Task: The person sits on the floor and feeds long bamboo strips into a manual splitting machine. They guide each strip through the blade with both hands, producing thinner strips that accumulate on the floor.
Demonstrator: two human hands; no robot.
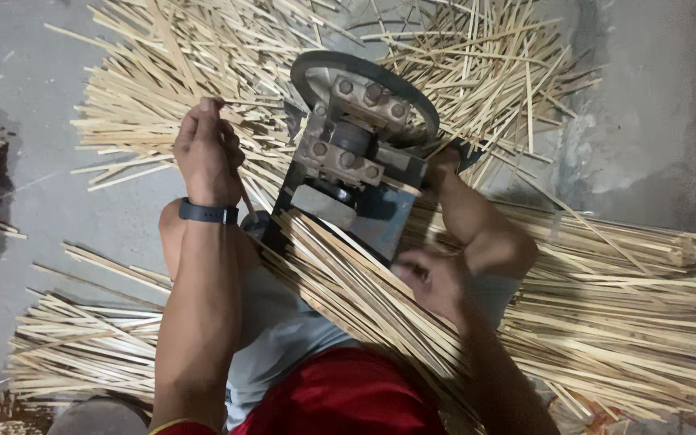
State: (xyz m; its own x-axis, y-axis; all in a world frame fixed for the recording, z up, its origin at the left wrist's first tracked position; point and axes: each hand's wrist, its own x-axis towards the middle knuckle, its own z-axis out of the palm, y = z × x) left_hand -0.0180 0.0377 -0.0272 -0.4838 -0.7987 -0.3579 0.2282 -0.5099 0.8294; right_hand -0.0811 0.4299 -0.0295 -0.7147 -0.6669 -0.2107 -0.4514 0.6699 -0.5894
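Head view: looking straight down at a person sitting on a grey concrete floor [50,201], pretty much buried in bamboo.
Left hand [205,153]: clenched around a thin bamboo strip [245,196]. The strip runs out from under the fist, down past the wrist and toward the machine's near side.
Wristband [207,213]: dark band on that left wrist.
Right hand [431,278]: resting on top of the bundle of bamboo strips [348,278] that lies across the lap. Fingers look curled over the sticks, but a real grip can't be made out, it's kinda blurry.
Machine [356,149]: small grey metal splitter with bolted blocks and a round rim, right between both hands.
Loose piles [155,72]: more strips fanned out behind the machine and stacked on both sides.
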